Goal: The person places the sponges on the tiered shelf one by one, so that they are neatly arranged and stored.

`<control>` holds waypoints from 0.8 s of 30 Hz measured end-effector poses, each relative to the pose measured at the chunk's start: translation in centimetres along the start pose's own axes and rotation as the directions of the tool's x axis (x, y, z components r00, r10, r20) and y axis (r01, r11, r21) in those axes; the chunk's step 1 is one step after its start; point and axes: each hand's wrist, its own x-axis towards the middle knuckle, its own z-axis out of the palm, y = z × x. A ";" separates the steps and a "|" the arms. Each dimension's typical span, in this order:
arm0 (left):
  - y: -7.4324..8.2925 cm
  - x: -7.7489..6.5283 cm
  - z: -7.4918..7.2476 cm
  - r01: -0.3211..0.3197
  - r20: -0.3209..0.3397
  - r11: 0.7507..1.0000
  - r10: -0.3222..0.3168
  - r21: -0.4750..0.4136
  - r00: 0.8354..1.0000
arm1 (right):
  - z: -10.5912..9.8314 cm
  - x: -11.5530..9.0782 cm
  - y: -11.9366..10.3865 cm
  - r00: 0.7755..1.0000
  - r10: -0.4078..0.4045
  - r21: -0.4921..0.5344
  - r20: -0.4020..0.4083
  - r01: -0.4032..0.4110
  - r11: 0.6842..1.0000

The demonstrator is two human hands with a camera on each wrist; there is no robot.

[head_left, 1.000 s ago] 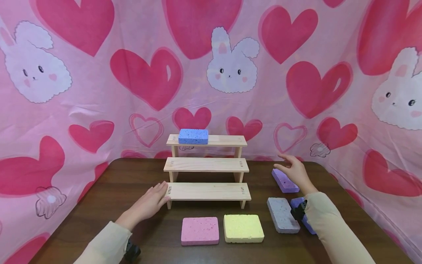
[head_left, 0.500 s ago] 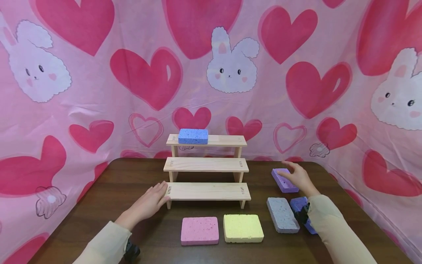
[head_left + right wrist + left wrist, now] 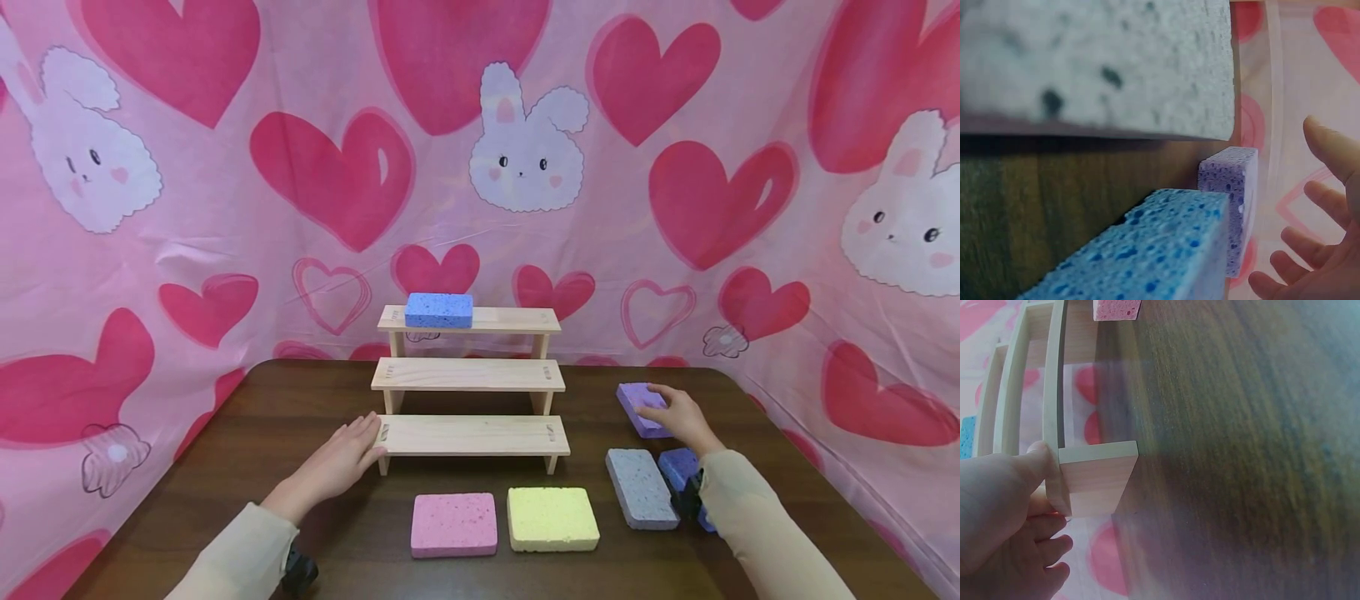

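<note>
A three-tier wooden stand [image 3: 471, 434] is in the middle of the table in the head view, with a blue sponge [image 3: 439, 311] on its top step. My left hand [image 3: 333, 462] holds the left end of the lowest step, the thumb against the board in the left wrist view. On the right, my right hand [image 3: 681, 419] hovers over a purple sponge [image 3: 637, 404], thumb and fingers spread apart. The right wrist view shows a gap between this hand and the purple sponge [image 3: 1230, 187]; nothing is held.
A pink sponge [image 3: 453, 525] and a yellow sponge [image 3: 552, 519] lie before the stand. Closer to my right forearm are a grey sponge [image 3: 642, 490] and a darker blue sponge [image 3: 678, 467], partly hidden by the wrist. A pink heart-patterned cloth [image 3: 442, 217] hangs behind the table.
My right hand has come down and slightly right, from above the far end of the purple sponge to directly over it. My left hand stays on the stand.
</note>
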 end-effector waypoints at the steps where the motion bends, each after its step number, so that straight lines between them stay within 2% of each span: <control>1: 0.0 0.0 0.0 0.000 0.000 1.000 0.000 -0.001 1.000 | 0.0 0.0 0.1 1.000 0.002 -0.009 -0.003 -0.002 1.000; 5: 0.0 0.0 0.0 0.006 0.006 1.000 -0.006 -0.004 1.000 | 0.1 0.0 0.6 1.000 0.018 -0.021 0.016 -0.018 1.000; 11: -0.1 0.0 0.0 0.013 0.012 1.000 -0.013 -0.005 1.000 | 0.0 0.0 0.9 0.990 0.096 -0.033 0.103 -0.093 0.995; 20: -0.1 0.0 0.0 0.021 0.017 1.000 -0.021 -0.016 1.000 | 0.4 0.1 0.9 0.993 0.033 -0.170 0.111 -0.014 0.985; 24: -0.1 0.0 0.0 0.018 0.016 1.000 -0.018 -0.013 1.000 | 0.4 0.0 0.7 0.994 0.041 -0.195 0.104 -0.020 0.981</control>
